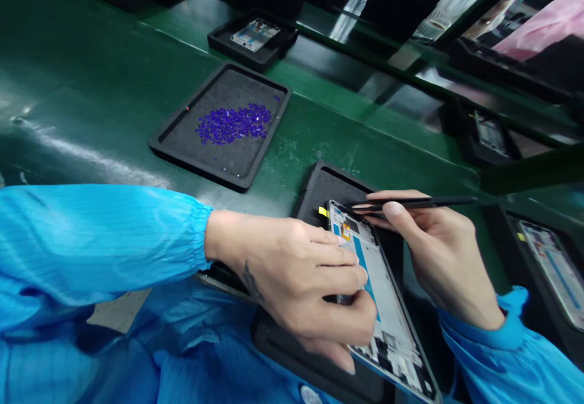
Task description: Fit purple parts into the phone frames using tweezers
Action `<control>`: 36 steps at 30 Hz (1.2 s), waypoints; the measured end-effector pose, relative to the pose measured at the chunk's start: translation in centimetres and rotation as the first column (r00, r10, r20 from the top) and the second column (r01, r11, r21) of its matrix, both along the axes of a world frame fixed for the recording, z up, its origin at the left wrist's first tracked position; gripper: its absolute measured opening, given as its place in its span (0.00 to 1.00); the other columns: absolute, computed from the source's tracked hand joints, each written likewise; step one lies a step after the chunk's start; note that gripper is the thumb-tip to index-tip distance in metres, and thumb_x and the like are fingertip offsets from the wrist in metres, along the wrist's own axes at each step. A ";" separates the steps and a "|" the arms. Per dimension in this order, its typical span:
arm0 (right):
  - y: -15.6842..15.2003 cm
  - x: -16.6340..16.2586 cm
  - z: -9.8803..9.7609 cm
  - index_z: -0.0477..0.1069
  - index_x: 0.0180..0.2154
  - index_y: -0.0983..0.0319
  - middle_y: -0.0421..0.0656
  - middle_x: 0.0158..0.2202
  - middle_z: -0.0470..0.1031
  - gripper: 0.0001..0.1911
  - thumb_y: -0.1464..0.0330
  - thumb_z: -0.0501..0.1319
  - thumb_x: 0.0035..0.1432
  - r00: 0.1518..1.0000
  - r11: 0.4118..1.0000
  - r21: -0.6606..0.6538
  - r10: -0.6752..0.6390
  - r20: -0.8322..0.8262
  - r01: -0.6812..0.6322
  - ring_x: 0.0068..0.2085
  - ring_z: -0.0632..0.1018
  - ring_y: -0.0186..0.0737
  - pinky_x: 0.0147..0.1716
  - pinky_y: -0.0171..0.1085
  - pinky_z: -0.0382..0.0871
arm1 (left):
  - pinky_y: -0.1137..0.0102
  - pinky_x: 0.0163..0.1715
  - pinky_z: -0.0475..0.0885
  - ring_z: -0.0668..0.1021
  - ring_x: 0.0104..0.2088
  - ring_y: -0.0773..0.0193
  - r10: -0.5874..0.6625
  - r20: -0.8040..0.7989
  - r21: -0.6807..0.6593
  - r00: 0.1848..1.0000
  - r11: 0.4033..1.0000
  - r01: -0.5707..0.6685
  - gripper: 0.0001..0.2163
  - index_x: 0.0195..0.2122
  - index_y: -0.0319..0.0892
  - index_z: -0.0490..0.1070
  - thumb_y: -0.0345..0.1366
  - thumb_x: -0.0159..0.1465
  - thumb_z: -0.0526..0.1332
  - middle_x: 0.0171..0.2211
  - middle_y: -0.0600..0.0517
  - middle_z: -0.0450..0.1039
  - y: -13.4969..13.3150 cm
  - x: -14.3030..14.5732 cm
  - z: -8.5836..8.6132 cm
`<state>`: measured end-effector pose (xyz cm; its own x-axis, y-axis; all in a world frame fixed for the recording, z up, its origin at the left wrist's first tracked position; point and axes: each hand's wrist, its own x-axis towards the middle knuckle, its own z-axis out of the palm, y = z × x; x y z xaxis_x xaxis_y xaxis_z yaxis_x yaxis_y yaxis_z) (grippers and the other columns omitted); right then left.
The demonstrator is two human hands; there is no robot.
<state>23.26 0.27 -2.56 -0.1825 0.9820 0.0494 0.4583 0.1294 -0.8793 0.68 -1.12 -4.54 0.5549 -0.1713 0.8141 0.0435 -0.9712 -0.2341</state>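
Note:
My left hand [303, 273] grips a phone frame [387, 300] by its near long side, fingers curled over its inner face. The frame lies tilted above a black tray [328, 184] and has blue strips, a small orange flex piece and a yellow tab [323, 212] at its far end. In my right hand [444, 249] is a pair of black tweezers [440, 201], pinched between thumb and fingers. Their tips point left at the far end of the frame; whether they touch it or hold a part, I cannot tell.
A black tray [182, 137] of many tiny purple pieces [235, 124] lies ahead on the green table [91, 87]. Other trays with phone frames stand at the back [255, 34] and right [554, 264]. Beyond a rail, a person's pink sleeve [547, 24] shows.

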 end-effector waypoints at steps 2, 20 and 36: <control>0.0 0.0 0.0 0.80 0.41 0.56 0.42 0.40 0.82 0.11 0.58 0.65 0.63 1.000 1.000 0.006 0.002 0.004 -0.002 0.41 0.83 0.45 0.45 0.44 0.80 | 0.72 0.31 0.78 0.79 0.28 0.64 0.008 -0.003 -0.002 1.000 1.000 -0.008 0.34 0.34 0.40 0.79 0.63 0.68 0.44 0.31 0.47 0.79 0.0 0.0 0.0; 0.0 0.0 0.2 0.80 0.41 0.57 0.42 0.40 0.81 0.12 0.56 0.65 0.63 1.000 1.000 0.008 0.005 -0.002 -0.005 0.41 0.83 0.44 0.45 0.43 0.80 | 0.72 0.30 0.79 0.80 0.27 0.65 0.018 0.002 0.003 1.000 1.000 -0.018 0.33 0.33 0.41 0.80 0.62 0.69 0.44 0.31 0.48 0.80 -0.1 0.0 0.2; -0.2 0.0 0.4 0.79 0.40 0.59 0.43 0.42 0.80 0.12 0.59 0.62 0.66 0.983 0.988 0.137 0.042 0.176 -0.067 0.39 0.82 0.40 0.41 0.38 0.79 | 0.71 0.35 0.80 0.81 0.32 0.64 0.057 -0.112 -0.035 0.992 0.997 -0.061 0.31 0.37 0.41 0.79 0.61 0.69 0.46 0.35 0.47 0.80 -0.6 -0.6 0.5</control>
